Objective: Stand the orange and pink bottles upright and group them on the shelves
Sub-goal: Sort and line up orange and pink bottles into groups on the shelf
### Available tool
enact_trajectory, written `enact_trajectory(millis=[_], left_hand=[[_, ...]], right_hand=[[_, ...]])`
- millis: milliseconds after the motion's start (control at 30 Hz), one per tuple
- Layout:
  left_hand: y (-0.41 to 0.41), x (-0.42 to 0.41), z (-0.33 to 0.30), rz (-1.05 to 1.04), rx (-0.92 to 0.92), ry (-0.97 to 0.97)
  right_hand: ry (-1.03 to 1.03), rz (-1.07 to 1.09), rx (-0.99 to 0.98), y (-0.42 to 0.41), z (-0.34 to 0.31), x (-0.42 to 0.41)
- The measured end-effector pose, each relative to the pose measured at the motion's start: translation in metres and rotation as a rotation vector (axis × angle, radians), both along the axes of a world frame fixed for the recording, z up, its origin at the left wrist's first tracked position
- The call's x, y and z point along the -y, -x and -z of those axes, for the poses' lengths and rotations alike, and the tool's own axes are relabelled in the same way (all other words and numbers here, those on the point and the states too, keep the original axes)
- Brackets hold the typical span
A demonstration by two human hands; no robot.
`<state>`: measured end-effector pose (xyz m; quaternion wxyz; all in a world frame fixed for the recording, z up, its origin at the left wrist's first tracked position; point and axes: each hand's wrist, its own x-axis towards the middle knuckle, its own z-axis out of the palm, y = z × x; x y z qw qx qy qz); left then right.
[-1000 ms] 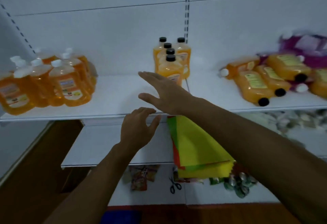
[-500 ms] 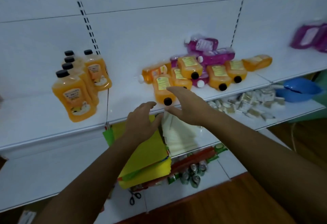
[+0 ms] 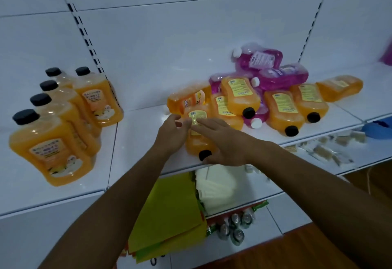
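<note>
Both hands, half a second ago short of the shelf (image 3: 148, 175), now close on the nearest toppled orange bottle (image 3: 198, 139), left hand (image 3: 172, 132) and right hand (image 3: 222, 143) open-fingered, no grip yet, the fallen orange-and-pink heap (image 3: 275, 90) beyond awaiting uprighting.

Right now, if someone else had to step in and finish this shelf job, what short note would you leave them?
Left hand and right hand: open, fingers over the nearest lying orange bottle, not gripping it.
Done: five orange bottles stand upright together at the shelf's left.
Left: the pile of orange and pink bottles on the right lies on its side; stand each up and group by colour.
</note>
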<state>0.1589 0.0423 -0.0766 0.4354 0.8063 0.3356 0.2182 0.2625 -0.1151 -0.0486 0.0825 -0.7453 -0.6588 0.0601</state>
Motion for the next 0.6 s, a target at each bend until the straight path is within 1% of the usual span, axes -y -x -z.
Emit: enact_trajectory(millis=[167,300,400,500,600], left_hand=[[-0.011,0.000,-0.003,-0.019,-0.004,0.134],[-0.009,0.008,-0.010,-0.016,0.047,0.271],[0.000,0.020,-0.015,-0.037,0.140,0.399],[0.015,0.033,-0.026,-0.072,0.229,0.494],[0.036,0.046,-0.038,-0.233,0.299,0.592]], right_hand=[[0.074,-0.043,-0.002,-0.011,0.003,-0.007],[0.034,-0.129,-0.071,-0.010,0.005,-0.002],[-0.046,-0.178,-0.215,-0.010,-0.007,0.007],[-0.201,-0.200,-0.370,-0.007,-0.021,0.014],[-0.383,-0.218,-0.437,0.003,-0.032,0.009]])
